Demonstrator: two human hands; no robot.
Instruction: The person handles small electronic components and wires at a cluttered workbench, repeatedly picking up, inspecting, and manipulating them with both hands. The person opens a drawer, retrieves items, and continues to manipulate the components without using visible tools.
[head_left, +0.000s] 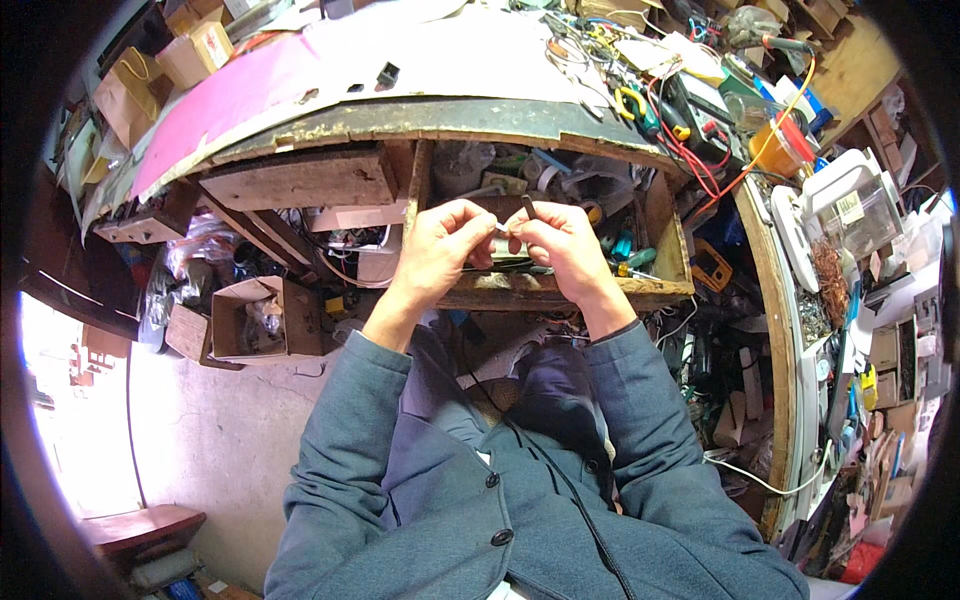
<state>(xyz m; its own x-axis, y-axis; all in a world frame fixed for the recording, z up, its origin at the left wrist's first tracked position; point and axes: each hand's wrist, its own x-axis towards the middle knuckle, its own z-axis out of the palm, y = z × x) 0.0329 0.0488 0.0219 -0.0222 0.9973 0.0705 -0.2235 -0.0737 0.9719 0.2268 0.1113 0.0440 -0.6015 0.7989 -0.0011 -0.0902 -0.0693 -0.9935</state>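
Both my hands are raised over an open wooden drawer (520,296), with the fingertips almost meeting. My left hand (445,250) is closed in a pinch at a small whitish piece (502,228), too small to name. My right hand (568,255) is closed too, thumb and fingers pressed together at the same piece. A short dark stick-like thing (529,207) pokes up from the right fingers; its kind is unclear. Below the hands the drawer holds plastic bags, a teal-handled tool (622,246) and other small items, partly hidden by my fingers.
A workbench top with a white sheet (420,60) and pink sheet (235,90) lies beyond the drawer. Red leads (690,165), pliers (632,103) and cables crowd its right end. A cardboard box (265,320) stands at left; a yellow meter (711,268) is right of the drawer.
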